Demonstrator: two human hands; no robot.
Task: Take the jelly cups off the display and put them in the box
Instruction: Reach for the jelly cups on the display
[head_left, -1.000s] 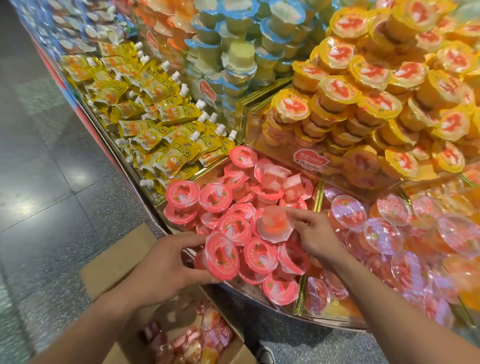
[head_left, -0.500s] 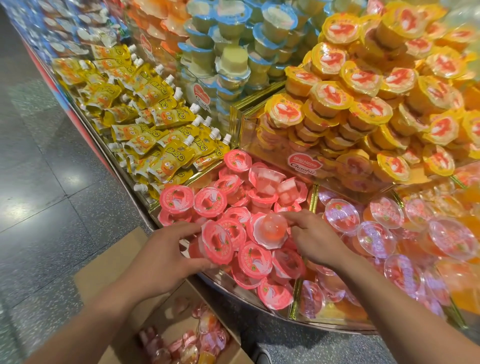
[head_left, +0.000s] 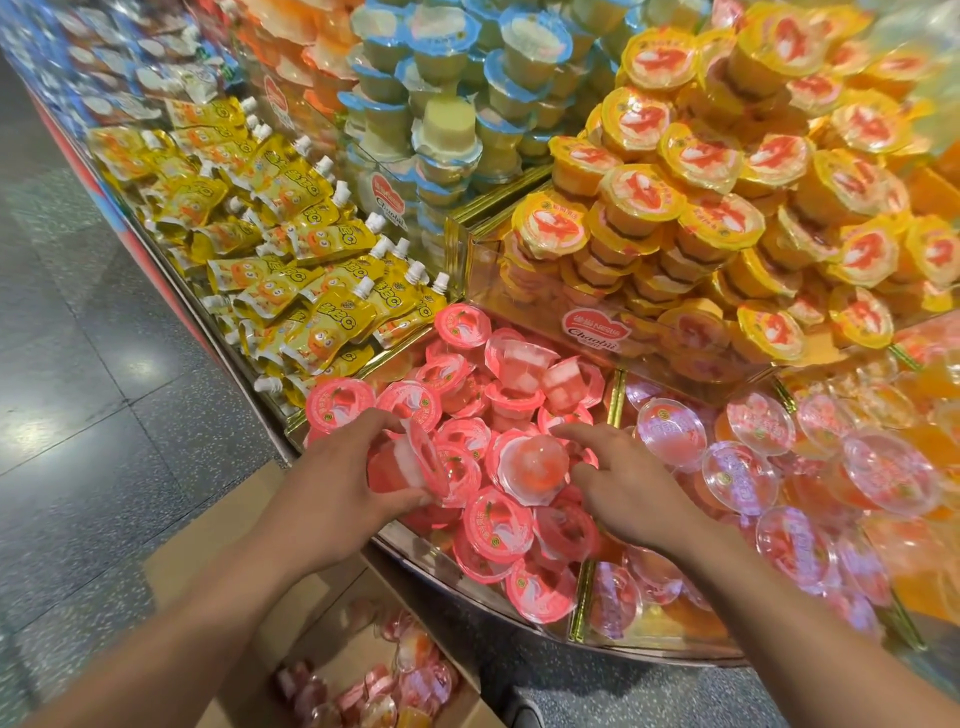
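Note:
A heap of pink-lidded jelly cups (head_left: 498, 525) fills the front compartment of the display. My left hand (head_left: 337, 483) grips one pink jelly cup (head_left: 410, 462) on its side, lid facing right, over the compartment's left part. My right hand (head_left: 623, 483) pinches an upside-down pink cup (head_left: 535, 467) in the middle of the heap between thumb and forefinger. The open cardboard box (head_left: 208, 551) stands on the floor below my left arm, with several jelly cups (head_left: 395, 680) lying inside.
Clear-lidded orange cups (head_left: 779, 467) fill the compartment to the right. Yellow-lidded cups (head_left: 727, 208) pile high behind, blue-lidded cups (head_left: 452, 104) further back, and yellow spout pouches (head_left: 291, 249) lie to the left. Grey speckled floor (head_left: 78, 415) runs along the display's edge.
My left hand has carried its cup up and right into the heap and turned it on its side. My right hand still pinches the upside-down cup.

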